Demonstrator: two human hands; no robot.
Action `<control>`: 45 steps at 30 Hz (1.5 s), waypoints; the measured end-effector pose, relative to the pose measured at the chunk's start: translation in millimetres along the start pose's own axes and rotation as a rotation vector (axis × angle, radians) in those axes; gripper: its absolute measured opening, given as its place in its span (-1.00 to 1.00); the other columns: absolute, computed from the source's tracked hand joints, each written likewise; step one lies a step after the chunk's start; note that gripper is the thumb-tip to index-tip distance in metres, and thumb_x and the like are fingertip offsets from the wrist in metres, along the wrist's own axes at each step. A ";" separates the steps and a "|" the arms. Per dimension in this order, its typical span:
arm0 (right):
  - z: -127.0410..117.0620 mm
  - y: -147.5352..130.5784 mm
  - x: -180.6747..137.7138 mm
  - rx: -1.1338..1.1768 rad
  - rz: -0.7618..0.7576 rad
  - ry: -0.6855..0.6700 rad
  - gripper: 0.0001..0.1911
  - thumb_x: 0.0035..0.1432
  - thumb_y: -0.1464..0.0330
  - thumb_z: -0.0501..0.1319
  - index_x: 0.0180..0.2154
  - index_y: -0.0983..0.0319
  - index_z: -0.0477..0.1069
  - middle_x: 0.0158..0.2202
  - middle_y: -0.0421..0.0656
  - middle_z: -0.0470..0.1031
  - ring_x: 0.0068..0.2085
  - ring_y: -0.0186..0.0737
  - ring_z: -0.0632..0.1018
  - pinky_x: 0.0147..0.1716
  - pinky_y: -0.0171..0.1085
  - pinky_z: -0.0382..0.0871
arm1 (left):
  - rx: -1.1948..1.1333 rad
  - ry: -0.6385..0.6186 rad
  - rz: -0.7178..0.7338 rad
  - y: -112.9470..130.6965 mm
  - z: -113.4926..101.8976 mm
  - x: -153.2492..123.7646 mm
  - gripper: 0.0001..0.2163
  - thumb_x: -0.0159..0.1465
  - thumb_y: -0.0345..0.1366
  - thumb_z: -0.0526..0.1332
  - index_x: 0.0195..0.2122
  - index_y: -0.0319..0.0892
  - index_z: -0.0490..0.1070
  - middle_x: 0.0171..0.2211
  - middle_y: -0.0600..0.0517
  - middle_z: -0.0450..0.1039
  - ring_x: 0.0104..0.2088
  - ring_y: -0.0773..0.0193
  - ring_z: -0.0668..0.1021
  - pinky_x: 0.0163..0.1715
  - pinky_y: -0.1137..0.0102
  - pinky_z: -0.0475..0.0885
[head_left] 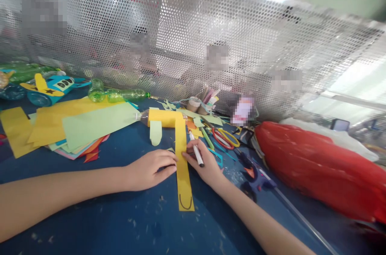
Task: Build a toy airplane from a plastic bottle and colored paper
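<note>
A long yellow paper strip [181, 180] lies lengthwise before me, with a dark U-shaped line drawn at its near end. My left hand [152, 170] rests palm down at the strip's left edge, its fingers loosely extended and touching the paper. In my right hand [208, 166] is a white marker [196, 149] with a black end; my fingertips touch the strip's right edge. At its far end the strip meets a clear plastic bottle [144, 117] wrapped in yellow paper [163, 117]. A pale green rounded paper piece [156, 132] lies against the bottle.
Coloured paper sheets [99, 123] are stacked at left, beside a bottle-made toy plane [54, 88] and green bottles [128, 94]. Scissors [223, 138], a glue gun [257, 176] and a red plastic bag [313, 162] lie at right. A perforated metal screen [181, 34] stands behind; people are beyond it.
</note>
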State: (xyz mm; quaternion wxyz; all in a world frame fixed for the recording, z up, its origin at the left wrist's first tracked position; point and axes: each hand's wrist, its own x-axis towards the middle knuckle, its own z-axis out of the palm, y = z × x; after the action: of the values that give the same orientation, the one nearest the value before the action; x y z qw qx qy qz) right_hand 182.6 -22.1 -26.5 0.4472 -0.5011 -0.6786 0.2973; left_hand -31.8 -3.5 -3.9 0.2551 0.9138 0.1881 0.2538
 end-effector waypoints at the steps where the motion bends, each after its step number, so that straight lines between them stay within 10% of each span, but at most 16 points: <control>1: 1.1 -1.7 -0.1 0.017 0.000 0.005 -0.79 0.05 0.32 0.24 -0.28 0.11 0.22 -0.33 -0.21 0.40 -0.30 -0.18 0.50 -0.28 -0.20 0.39 | 0.031 -0.027 0.038 -2.0 1.8 -0.8 -0.75 0.32 -0.30 -0.01 -0.18 -0.22 0.44 -0.03 -0.11 0.42 -0.01 0.18 0.43 0.03 0.27 0.31; 5: 1.9 -9.4 -0.7 0.082 0.009 0.160 -0.83 0.07 0.22 0.22 -0.32 0.12 0.27 -0.15 -0.12 0.45 -0.18 -0.13 0.49 -0.14 -0.14 0.33 | 0.131 -0.121 0.132 -7.8 8.1 -4.3 -0.73 0.33 -0.29 -0.02 -0.11 -0.28 0.40 -0.01 -0.17 0.40 0.03 0.15 0.41 0.06 0.24 0.29; 10: -2.7 -13.2 -3.1 0.326 0.158 0.137 -0.75 0.18 0.15 0.02 -0.19 0.13 0.29 -0.53 -0.23 0.44 -0.54 -0.24 0.41 -0.50 -0.24 0.30 | 0.188 -0.073 0.135 -6.7 6.5 -4.6 -0.75 0.33 -0.30 -0.01 -0.15 -0.25 0.42 0.02 -0.15 0.34 0.03 0.13 0.38 0.05 0.22 0.28; 20: -3.8 0.9 2.2 0.361 0.211 0.208 -0.66 0.09 0.18 0.17 -0.61 0.19 0.18 -0.78 -0.38 0.05 -0.71 -0.45 0.06 -0.69 -0.35 -0.11 | 0.076 0.091 -0.140 -10.1 1.7 0.0 -0.74 0.34 -0.30 -0.03 -0.01 -0.20 0.30 -0.14 -0.08 0.44 -0.15 0.19 0.48 -0.13 0.27 0.37; 32: -4.2 -1.7 -0.2 0.275 0.198 0.088 -0.76 0.04 0.22 0.24 -0.49 0.17 0.22 -0.66 -0.34 0.20 -0.62 -0.39 0.19 -0.63 -0.36 -0.02 | 0.264 0.029 -0.053 -6.7 0.8 -2.0 -0.77 0.29 -0.42 -0.10 -0.41 -0.22 0.30 -0.46 0.01 0.28 -0.39 0.26 0.35 -0.34 0.35 0.32; 45: -2.3 -9.1 -0.8 0.182 0.178 0.152 -0.64 0.03 0.18 0.25 -0.60 0.16 0.13 -0.75 -0.38 0.12 -0.67 -0.41 0.11 -0.65 -0.34 -0.07 | 0.410 -0.076 0.134 -2.6 6.2 -8.0 -0.58 0.26 0.03 -0.02 0.05 0.00 0.34 0.14 -0.20 0.18 -0.08 -0.05 0.41 -0.14 0.10 0.29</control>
State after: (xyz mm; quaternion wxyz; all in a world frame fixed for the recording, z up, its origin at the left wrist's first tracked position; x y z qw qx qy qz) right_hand 180.9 -25.9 -18.0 0.5128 -0.5379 -0.5659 0.3570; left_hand -35.3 -7.5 -13.0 0.0536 0.9660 0.1648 0.1921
